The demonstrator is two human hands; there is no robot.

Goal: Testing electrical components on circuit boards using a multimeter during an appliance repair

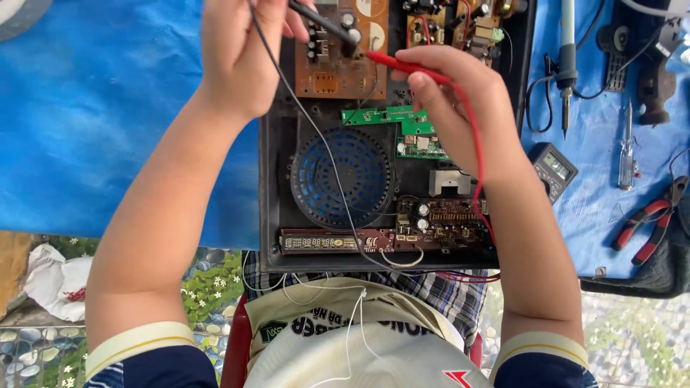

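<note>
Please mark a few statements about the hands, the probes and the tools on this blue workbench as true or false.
1. The right hand holds the slim red test probe. True.
2. The left hand holds a screwdriver. False: it holds the slim black test probe, tip down on the brown circuit board.
3. The red-handled pliers lie to the right of the open black appliance casing. True.
4. The round blue fan grille lies outside the casing on the cloth. False: it sits inside the casing, below the brown board.
5. The small grey multimeter rests in the left hand. False: it lies on the blue cloth by the right wrist.
</note>
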